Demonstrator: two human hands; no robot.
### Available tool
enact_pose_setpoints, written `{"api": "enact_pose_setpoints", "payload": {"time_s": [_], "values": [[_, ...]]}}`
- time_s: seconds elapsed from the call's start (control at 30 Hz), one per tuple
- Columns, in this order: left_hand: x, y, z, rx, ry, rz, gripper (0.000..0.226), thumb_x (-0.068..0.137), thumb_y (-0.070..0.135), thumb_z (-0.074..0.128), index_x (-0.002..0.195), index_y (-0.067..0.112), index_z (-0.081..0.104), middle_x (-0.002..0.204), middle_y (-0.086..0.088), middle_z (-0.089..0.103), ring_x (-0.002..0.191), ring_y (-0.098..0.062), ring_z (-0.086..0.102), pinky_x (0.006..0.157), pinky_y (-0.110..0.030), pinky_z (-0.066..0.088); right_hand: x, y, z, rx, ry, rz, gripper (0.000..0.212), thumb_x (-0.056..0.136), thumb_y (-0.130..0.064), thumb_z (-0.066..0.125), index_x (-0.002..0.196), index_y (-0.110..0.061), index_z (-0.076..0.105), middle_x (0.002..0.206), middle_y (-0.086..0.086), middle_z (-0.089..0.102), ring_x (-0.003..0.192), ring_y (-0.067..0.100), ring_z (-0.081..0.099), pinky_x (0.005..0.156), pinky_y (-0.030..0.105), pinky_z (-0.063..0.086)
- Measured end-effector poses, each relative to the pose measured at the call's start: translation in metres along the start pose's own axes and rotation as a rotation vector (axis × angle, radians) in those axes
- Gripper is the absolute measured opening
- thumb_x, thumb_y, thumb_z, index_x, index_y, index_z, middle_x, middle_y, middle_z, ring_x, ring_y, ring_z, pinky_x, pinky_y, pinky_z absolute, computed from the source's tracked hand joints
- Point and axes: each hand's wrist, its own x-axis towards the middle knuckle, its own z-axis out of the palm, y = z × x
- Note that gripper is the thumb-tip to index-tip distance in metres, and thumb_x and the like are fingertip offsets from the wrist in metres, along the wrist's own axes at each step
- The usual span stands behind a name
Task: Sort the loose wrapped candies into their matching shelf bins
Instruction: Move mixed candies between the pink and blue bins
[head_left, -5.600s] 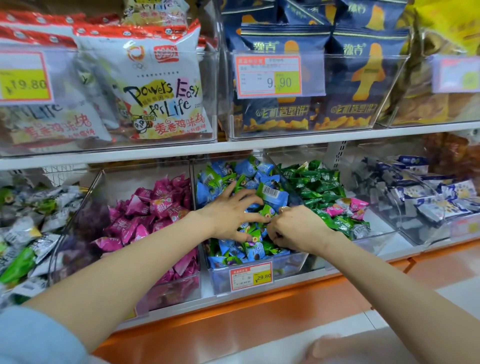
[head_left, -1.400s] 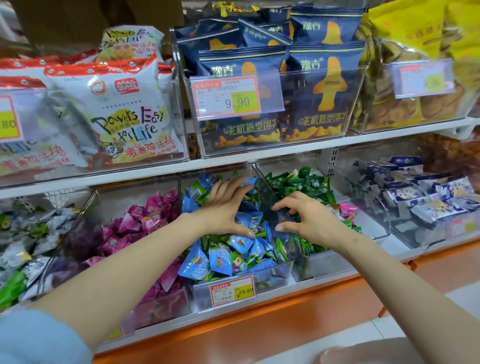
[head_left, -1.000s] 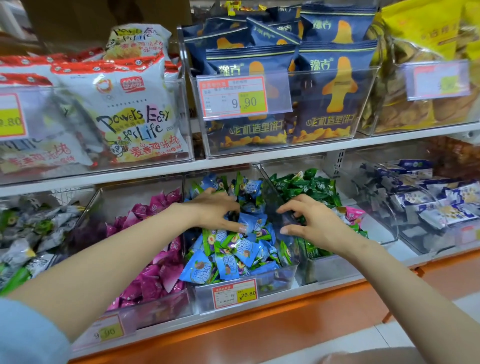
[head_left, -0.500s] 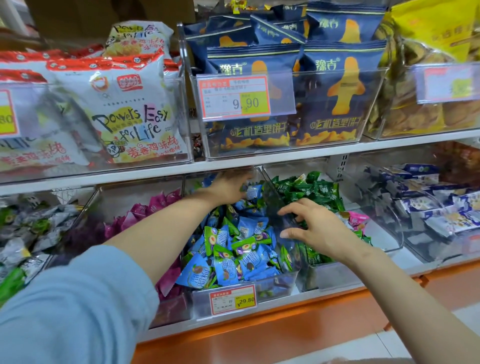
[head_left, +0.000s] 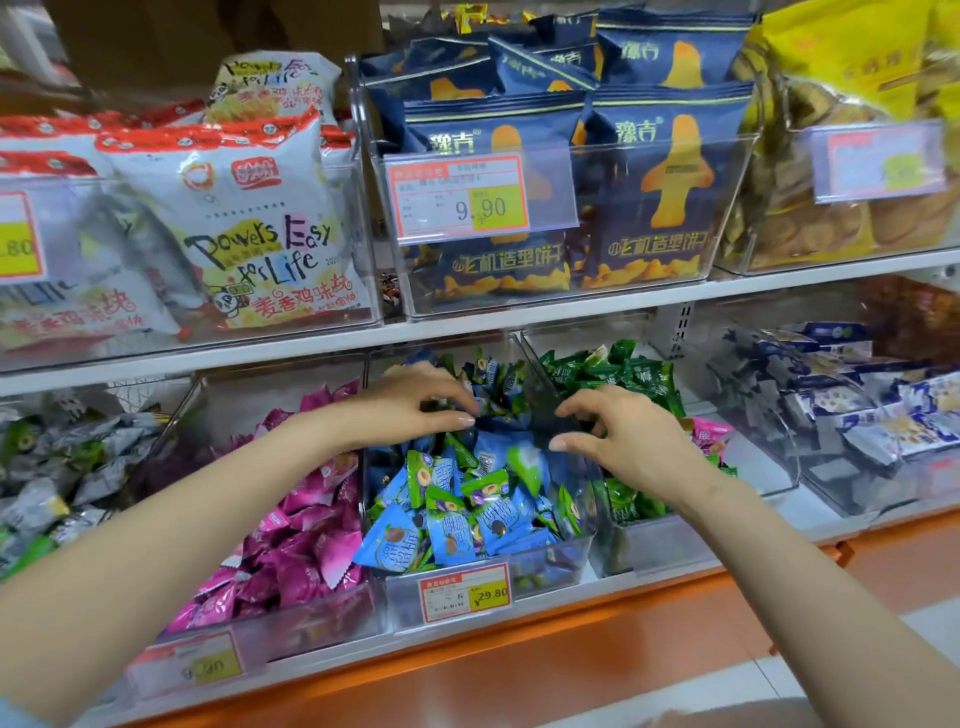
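Head view: your left hand (head_left: 415, 400) reaches over the rear of the middle bin (head_left: 545, 571), fingers bent down with their tips among the blue candies (head_left: 457, 519); whether they pinch 1 cannot be told. Your right hand (head_left: 623, 431) hovers at that bin's right wall, thumb and fingers loosely parted, with the green candies (head_left: 623, 374) in the neighbouring bin just behind it. 1 pink stray (head_left: 711, 431) lies at the right edge of the green pile, the pink candies (head_left: 301, 545) fill the bin to the left, and a 29.80 price tag (head_left: 464, 592) sits on the middle bin's front edge.
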Motion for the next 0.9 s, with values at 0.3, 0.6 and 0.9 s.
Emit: {"api": "enact_pose_setpoints", "payload": {"time_s": [0.3, 0.6, 0.9], "values": [[-0.074, -0.025, 0.002, -0.202, 0.217, -0.126, 0.078, 0.051, 0.089, 0.048, 0.115, 0.046, 0.044, 0.133, 0.014, 0.04, 0.126, -0.002, 0.033, 0.105, -0.018, 0.027, 0.023, -0.04, 0.021, 0.017, 0.057, -0.134, 0.031, 0.09, -0.036, 0.06, 0.117, -0.023, 0.062, 0.117, 0.002, 0.058, 0.113, 0.02, 0.05, 0.089, 0.031, 0.042], [-0.089, -0.024, 0.034, 0.004, 0.115, -0.147, 0.127, 0.043, 0.093, 0.041, 0.144, 0.018, 0.026, 0.148, -0.001, 0.028, 0.136, -0.018, 0.025, 0.109, -0.025, 0.018, 0.025, -0.084, 0.066, 0.046, -0.35, -0.363, 0.088, 0.067, -0.059, 0.073, 0.142, -0.038, 0.031, 0.154, 0.0, 0.02, 0.141, 0.02, 0.015, 0.115, 0.046, 0.016], [-0.083, -0.018, 0.045, -0.196, 0.467, -0.172, 0.084, 0.064, 0.067, 0.045, 0.133, 0.019, 0.046, 0.14, 0.0, 0.038, 0.131, -0.016, 0.033, 0.107, -0.028, 0.026, 0.017, -0.091, 0.094, -0.116, -0.15, -0.331, 0.067, 0.074, -0.05, 0.069, 0.131, -0.031, 0.04, 0.151, -0.004, 0.016, 0.142, 0.018, 0.005, 0.115, 0.055, 0.002]]}}
